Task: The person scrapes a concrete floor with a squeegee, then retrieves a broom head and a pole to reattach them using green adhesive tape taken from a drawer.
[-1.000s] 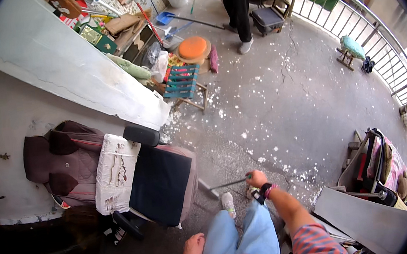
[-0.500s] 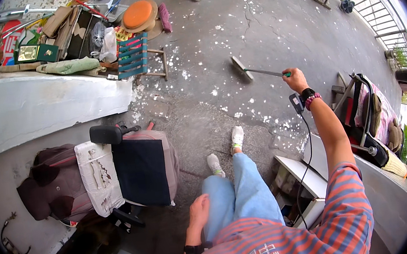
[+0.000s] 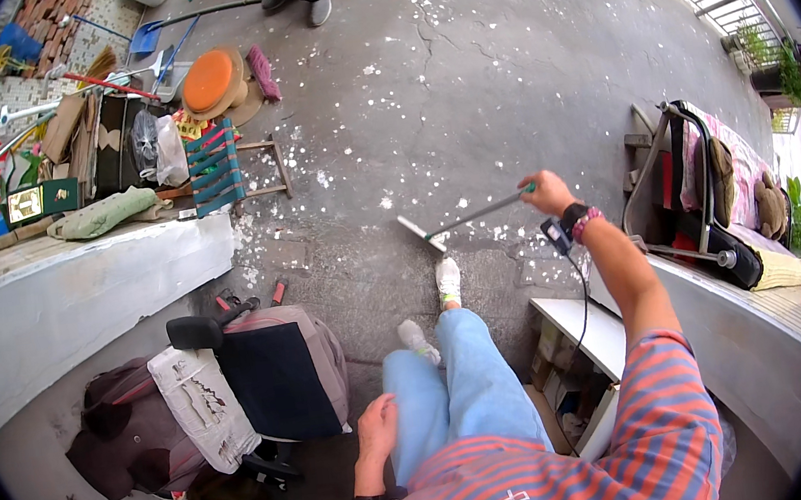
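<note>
My right hand (image 3: 548,193) is closed around the grip end of a long-handled broom (image 3: 475,214), its arm stretched forward. The broom's narrow, pale head (image 3: 422,235) rests on the grey floor, just ahead of my right shoe (image 3: 449,282). White specks and flakes are scattered on the concrete around it. My left hand (image 3: 376,427) hangs beside my left thigh, fingers loosely bent, with nothing visible in it. A small dark device (image 3: 555,234) with a black cable sits at my right wrist.
To my left stands an office chair (image 3: 282,382) beside a low white wall (image 3: 90,300). Beyond the wall are a striped folding stool (image 3: 215,168), an orange round seat (image 3: 212,81) and piled clutter. A white cabinet (image 3: 583,333) and folding chair (image 3: 698,176) stand right. Another person's shoe (image 3: 321,4) shows far ahead.
My right hand has drawn the broom back toward my feet and to the left. My view has shifted, showing more of the far left clutter. My left hand remains by my thigh.
</note>
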`<state>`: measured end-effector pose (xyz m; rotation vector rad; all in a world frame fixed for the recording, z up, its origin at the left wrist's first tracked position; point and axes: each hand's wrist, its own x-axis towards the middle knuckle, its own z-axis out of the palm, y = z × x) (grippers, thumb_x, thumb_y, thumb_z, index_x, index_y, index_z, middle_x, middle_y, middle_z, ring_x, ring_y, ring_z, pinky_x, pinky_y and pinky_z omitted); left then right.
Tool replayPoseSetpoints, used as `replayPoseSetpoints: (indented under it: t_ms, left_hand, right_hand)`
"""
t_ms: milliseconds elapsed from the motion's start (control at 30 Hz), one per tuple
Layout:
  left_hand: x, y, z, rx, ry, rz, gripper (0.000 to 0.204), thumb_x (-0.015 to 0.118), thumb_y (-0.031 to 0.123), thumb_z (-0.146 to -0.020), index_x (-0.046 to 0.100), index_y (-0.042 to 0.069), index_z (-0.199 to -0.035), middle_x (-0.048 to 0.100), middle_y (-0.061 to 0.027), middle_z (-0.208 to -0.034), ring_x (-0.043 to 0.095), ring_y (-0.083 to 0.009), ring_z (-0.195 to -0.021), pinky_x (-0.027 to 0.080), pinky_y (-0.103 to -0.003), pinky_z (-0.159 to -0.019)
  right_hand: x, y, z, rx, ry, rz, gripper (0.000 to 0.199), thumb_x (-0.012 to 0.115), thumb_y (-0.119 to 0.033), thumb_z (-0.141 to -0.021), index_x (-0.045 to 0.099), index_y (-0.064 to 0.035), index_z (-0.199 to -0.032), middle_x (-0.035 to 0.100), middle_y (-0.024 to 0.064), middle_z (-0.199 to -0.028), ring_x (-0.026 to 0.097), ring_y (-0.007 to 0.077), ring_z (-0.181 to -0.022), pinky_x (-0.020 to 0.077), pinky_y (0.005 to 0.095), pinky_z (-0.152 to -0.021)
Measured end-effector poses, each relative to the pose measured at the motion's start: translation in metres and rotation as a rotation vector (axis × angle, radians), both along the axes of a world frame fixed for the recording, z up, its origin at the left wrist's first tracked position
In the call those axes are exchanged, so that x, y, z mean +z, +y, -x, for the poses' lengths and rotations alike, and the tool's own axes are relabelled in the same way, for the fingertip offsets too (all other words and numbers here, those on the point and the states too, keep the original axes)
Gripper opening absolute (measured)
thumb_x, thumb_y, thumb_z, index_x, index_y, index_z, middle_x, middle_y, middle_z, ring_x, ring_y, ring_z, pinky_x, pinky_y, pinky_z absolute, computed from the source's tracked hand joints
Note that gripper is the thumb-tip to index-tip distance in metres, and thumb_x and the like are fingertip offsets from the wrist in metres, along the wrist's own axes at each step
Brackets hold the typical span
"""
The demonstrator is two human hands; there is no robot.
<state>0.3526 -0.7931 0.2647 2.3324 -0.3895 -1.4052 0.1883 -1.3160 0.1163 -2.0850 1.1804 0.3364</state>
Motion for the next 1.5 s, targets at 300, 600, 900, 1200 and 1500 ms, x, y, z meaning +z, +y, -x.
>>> replayPoseSetpoints:
  t_ms: [300, 600, 900, 1200, 1500]
  left_hand:
    - [-0.004, -0.055, -0.012, -0.184, -0.004, -0.013, 0.027, 0.053, 0.020, -0.089, 0.063, 0.004, -0.109, 0.065, -0.0187, -0.103, 0.065, -0.0318, -0.090, 0.050, -0.039, -0.081]
    - [-0.004, -0.141, -0.048, -0.372, -0.022, 0.078, 0.028, 0.053, 0.020, -0.089, 0.063, 0.004, -0.110, 0.065, -0.0186, -0.103, 0.064, -0.0329, -0.089, 0.050, -0.040, -0.081]
    - [-0.020, -0.236, -0.100, -0.613, 0.005, 0.064, 0.028, 0.054, 0.020, -0.088, 0.063, 0.006, -0.110, 0.065, -0.0173, -0.102, 0.064, -0.0322, -0.090, 0.050, -0.040, -0.082]
    - [-0.016, -0.303, -0.167, -0.691, -0.016, 0.043, 0.024, 0.055, 0.018, -0.087, 0.064, 0.006, -0.106, 0.065, -0.0171, -0.100, 0.065, -0.0324, -0.089, 0.051, -0.040, -0.080]
    - [-0.020, -0.346, -0.191, -0.621, -0.020, 0.115, 0.027, 0.055, 0.016, -0.088, 0.063, 0.003, -0.110, 0.069, -0.0126, -0.090, 0.067, -0.0223, -0.081, 0.052, -0.033, -0.076]
  right_hand:
    - [0.018, -0.085, 0.027, -0.181, -0.063, 0.251, 0.025, 0.064, -0.021, -0.074, 0.072, -0.0105, -0.095, 0.068, 0.0190, -0.089, 0.065, 0.0344, -0.087, 0.0518, 0.0411, -0.080]
    - [0.064, 0.144, 0.134, -0.830, -0.331, 0.257, 0.036, 0.063, -0.013, -0.083, 0.061, 0.0051, -0.115, 0.067, 0.0132, -0.087, 0.062, 0.0168, -0.077, 0.0488, 0.0302, -0.072]
    - [-0.001, 0.146, 0.138, -1.215, 0.098, 0.189, 0.034, 0.066, -0.021, -0.075, 0.065, 0.0083, -0.093, 0.067, 0.0238, -0.077, 0.066, 0.0353, -0.076, 0.0508, 0.0396, -0.073]
    - [-0.038, 0.035, -0.111, -1.416, -0.148, 0.056, 0.037, 0.065, -0.016, -0.076, 0.061, 0.0111, -0.102, 0.067, 0.0248, -0.083, 0.067, 0.0354, -0.083, 0.0503, 0.0381, -0.076]
    - [0.024, 0.014, -0.020, -1.320, -0.314, 0.164, 0.036, 0.068, -0.015, -0.078, 0.065, 0.0022, -0.110, 0.070, 0.0148, -0.086, 0.065, 0.0193, -0.078, 0.0511, 0.0322, -0.071]
